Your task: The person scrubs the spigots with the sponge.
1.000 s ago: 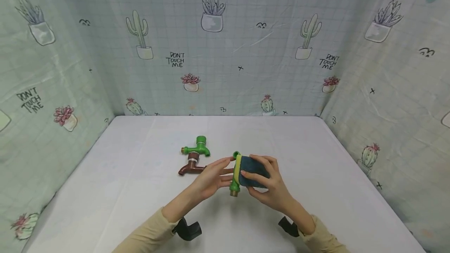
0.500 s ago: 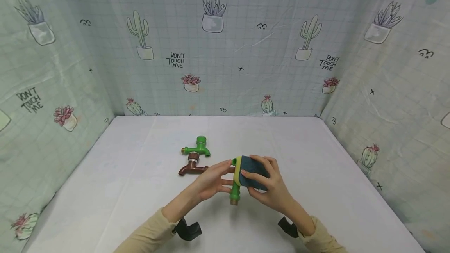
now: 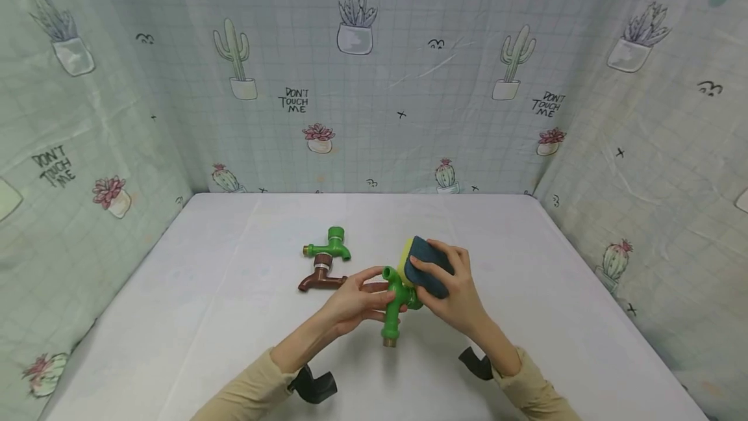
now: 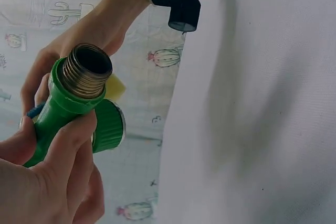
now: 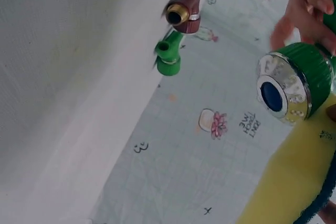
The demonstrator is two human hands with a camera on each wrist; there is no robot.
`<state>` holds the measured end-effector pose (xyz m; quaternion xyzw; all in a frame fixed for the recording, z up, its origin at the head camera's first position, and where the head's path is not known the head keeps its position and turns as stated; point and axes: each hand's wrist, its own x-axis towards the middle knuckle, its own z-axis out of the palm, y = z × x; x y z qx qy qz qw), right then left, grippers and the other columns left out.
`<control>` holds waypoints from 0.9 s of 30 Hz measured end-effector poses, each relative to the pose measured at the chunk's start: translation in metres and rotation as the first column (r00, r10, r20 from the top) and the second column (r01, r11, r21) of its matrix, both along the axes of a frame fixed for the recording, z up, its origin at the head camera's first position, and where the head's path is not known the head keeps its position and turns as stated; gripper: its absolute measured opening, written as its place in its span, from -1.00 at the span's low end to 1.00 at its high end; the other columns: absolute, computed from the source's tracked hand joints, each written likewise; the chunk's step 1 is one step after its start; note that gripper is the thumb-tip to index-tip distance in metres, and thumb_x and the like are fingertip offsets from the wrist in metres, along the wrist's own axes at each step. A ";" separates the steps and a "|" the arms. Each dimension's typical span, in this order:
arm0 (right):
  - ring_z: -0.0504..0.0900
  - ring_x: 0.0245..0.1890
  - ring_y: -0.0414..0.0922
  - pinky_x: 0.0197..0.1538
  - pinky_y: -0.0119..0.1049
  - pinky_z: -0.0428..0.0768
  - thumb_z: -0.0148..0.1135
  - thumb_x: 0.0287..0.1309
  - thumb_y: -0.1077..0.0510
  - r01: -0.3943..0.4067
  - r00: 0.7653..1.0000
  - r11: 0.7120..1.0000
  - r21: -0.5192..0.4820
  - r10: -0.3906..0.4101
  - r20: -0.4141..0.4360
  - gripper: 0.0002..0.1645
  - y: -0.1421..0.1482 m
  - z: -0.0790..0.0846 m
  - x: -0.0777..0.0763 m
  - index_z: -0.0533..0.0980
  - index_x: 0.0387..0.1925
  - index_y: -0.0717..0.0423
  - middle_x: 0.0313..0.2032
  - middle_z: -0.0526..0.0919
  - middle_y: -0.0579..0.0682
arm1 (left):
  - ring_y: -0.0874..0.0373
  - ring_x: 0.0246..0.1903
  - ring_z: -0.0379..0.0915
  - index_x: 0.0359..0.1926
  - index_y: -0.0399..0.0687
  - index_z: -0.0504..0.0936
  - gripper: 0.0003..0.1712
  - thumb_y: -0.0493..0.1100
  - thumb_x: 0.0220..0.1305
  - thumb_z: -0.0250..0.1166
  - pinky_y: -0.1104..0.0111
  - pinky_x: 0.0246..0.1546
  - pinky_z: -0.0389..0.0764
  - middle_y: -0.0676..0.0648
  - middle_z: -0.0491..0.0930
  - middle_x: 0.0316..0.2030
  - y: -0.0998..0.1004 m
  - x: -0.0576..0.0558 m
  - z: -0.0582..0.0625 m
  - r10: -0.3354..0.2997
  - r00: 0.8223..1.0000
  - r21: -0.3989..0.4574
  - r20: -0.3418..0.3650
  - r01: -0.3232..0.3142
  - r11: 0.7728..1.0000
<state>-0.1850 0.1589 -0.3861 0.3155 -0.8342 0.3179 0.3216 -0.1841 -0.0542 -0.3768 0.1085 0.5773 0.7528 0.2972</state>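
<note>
My left hand (image 3: 358, 304) grips a green tap (image 3: 391, 317) above the table, thumb and fingers around its body. The tap's threaded brass end (image 4: 86, 74) points toward the left wrist camera, and its ribbed green knob with a silver cap (image 5: 286, 85) shows in the right wrist view. In my right hand (image 3: 458, 291) is a sponge (image 3: 429, 266), dark blue on one face and yellow (image 5: 289, 166) on the other. The yellow side lies right against the tap near its knob.
On the table (image 3: 234, 317), left of the hands, lie a second green tap (image 3: 328, 249) and a brown tap (image 3: 321, 277), close together. A cactus-print cloth (image 3: 397, 83) walls the back and sides. Each wrist carries a black camera mount (image 3: 314, 385).
The sponge has moved up and right, off the tap's middle, uncovering its body. The tap has turned so its knob points right, and my left fingers have closed around it.
</note>
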 end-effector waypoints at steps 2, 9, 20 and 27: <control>0.22 -0.02 0.04 -0.15 0.06 0.47 0.35 -0.23 0.19 0.008 1.000 1.000 0.012 -0.008 -0.008 -0.47 0.000 0.000 0.001 0.54 -0.07 -0.08 0.10 0.34 0.20 | -0.14 -0.14 0.54 0.29 -0.14 0.09 -0.33 -0.29 0.19 0.14 0.08 -0.15 0.58 -0.34 0.48 -0.02 0.001 0.000 -0.002 0.015 1.000 0.002 0.011 -0.015 1.000; 0.21 -0.02 0.06 -0.16 0.06 0.45 0.25 -0.02 0.01 0.031 0.998 0.998 0.063 -0.027 -0.063 -0.61 -0.001 -0.001 0.004 0.54 -0.07 -0.11 0.11 0.33 0.20 | -0.16 -0.12 0.52 0.27 -0.17 0.13 -0.39 -0.07 0.27 0.07 0.06 -0.10 0.54 -0.37 0.41 0.06 0.001 -0.004 -0.005 0.030 0.998 0.032 0.064 -0.032 0.999; 0.22 -0.02 0.05 -0.18 -0.06 0.47 0.00 0.13 -0.12 -0.051 0.988 0.986 0.156 0.073 -0.138 -0.61 -0.010 -0.006 0.014 0.55 -0.07 -0.14 0.10 0.35 0.21 | -0.02 -0.33 0.58 0.07 -0.15 0.30 -0.51 0.07 0.26 0.04 0.27 -0.37 0.64 -0.29 0.44 -0.09 0.002 -0.010 -0.002 0.150 0.988 -0.019 0.042 -0.150 0.989; 0.21 0.01 0.05 -0.19 -0.06 0.50 0.05 0.10 -0.11 -0.122 0.978 0.970 0.209 0.153 -0.143 -0.64 -0.012 -0.013 0.021 0.53 -0.05 -0.21 0.12 0.35 0.18 | -0.05 -0.30 0.57 0.07 -0.17 0.31 -0.49 0.04 0.22 0.11 0.14 -0.25 0.62 -0.17 0.46 -0.21 0.000 -0.011 0.001 0.195 0.980 0.011 0.042 -0.195 0.981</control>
